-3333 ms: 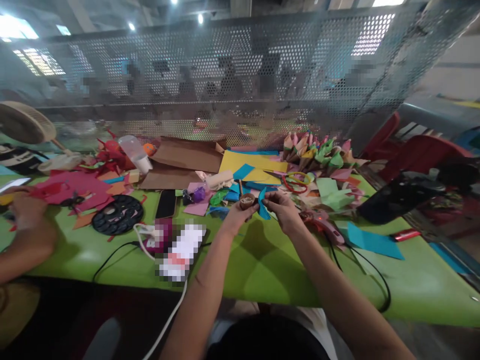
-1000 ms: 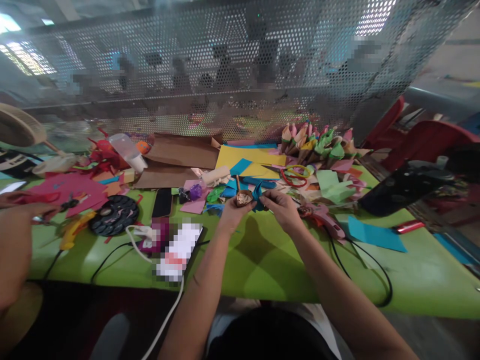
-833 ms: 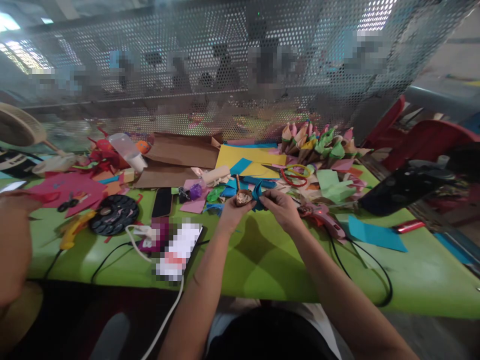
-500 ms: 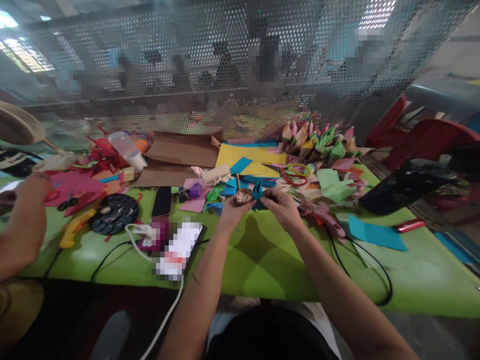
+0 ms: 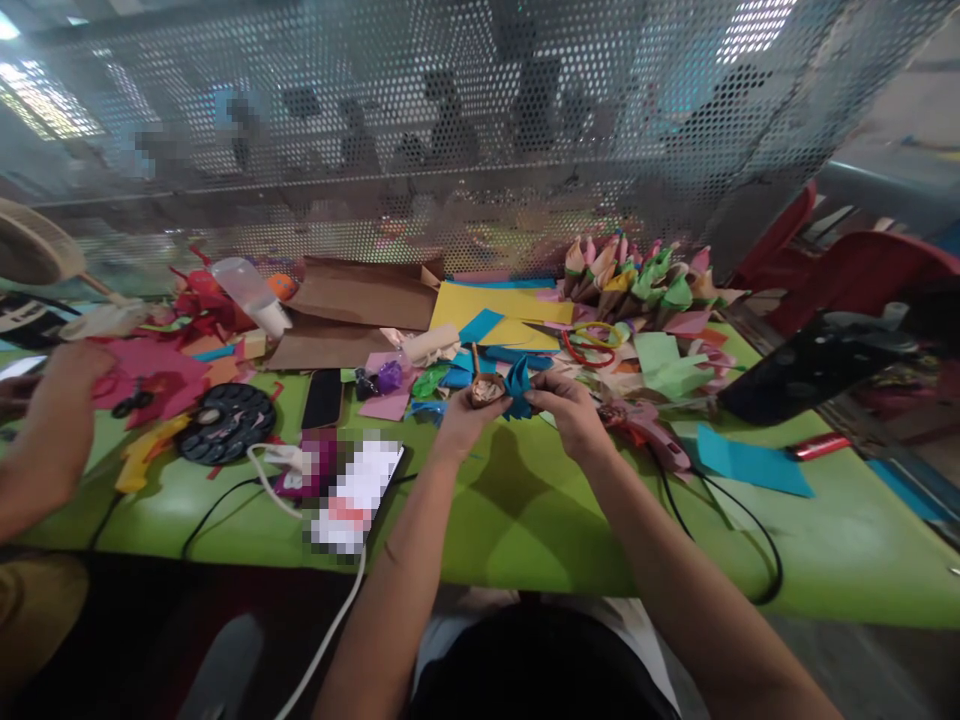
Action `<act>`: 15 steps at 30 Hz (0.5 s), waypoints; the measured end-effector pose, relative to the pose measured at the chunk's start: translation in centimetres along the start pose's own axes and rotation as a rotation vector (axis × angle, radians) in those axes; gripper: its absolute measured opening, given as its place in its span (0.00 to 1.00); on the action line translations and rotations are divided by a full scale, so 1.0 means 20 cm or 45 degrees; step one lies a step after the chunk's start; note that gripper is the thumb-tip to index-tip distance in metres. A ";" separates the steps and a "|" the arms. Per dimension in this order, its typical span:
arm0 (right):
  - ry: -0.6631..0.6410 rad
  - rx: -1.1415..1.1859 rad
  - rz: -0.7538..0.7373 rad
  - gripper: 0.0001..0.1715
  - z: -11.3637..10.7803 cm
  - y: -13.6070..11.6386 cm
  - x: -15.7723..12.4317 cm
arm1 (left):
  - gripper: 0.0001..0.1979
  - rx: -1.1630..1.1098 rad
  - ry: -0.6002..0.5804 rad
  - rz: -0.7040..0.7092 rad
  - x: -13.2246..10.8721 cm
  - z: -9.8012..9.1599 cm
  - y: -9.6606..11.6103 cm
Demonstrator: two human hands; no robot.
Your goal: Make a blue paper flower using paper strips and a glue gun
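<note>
My left hand (image 5: 463,421) is closed around a small brown cup-like paper piece (image 5: 489,390), pale inside, with a thin brown stick rising from its rim. Beside it, a folded blue paper piece (image 5: 517,388) with pointed tips stands between my hands. The fingers of my right hand (image 5: 564,405) pinch the blue paper at its right edge. Both pieces are held above the green table (image 5: 525,545), close together; whether they are joined I cannot tell. Behind them lie blue paper scraps and a yellow sheet (image 5: 457,305).
A pink glue gun (image 5: 660,441) and its black cord lie at right, near a dark bottle (image 5: 810,370). Paper cones (image 5: 637,275) stand at the back. A phone (image 5: 358,495), a black round tray (image 5: 226,424) and a yellow glue gun (image 5: 154,450) sit left, beside another person's arm (image 5: 49,430).
The blue paper has turned slightly and its folds show more openly toward me. My hands stay in nearly the same place.
</note>
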State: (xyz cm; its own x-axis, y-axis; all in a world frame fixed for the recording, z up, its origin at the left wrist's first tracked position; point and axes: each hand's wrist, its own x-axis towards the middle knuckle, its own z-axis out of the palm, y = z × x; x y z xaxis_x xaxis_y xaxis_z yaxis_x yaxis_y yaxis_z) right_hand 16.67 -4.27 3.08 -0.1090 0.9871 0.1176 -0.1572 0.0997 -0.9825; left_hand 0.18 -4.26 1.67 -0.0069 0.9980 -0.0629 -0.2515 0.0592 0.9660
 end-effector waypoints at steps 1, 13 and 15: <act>-0.005 -0.001 -0.002 0.11 0.00 0.00 0.00 | 0.22 0.002 -0.003 0.003 0.00 0.00 0.00; 0.007 -0.147 -0.070 0.13 0.02 -0.01 -0.01 | 0.22 -0.072 0.048 -0.008 -0.02 0.03 0.05; 0.023 -0.163 -0.084 0.14 0.02 -0.02 -0.02 | 0.23 -0.089 0.057 -0.005 -0.02 0.02 0.04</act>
State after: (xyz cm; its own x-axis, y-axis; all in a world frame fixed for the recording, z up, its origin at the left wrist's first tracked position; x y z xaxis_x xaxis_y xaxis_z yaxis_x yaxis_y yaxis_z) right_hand 16.34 -4.71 3.39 -0.0846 0.9798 0.1813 -0.0367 0.1788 -0.9832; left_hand 0.41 -4.65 2.62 -0.0484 0.9957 -0.0789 -0.3185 0.0595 0.9460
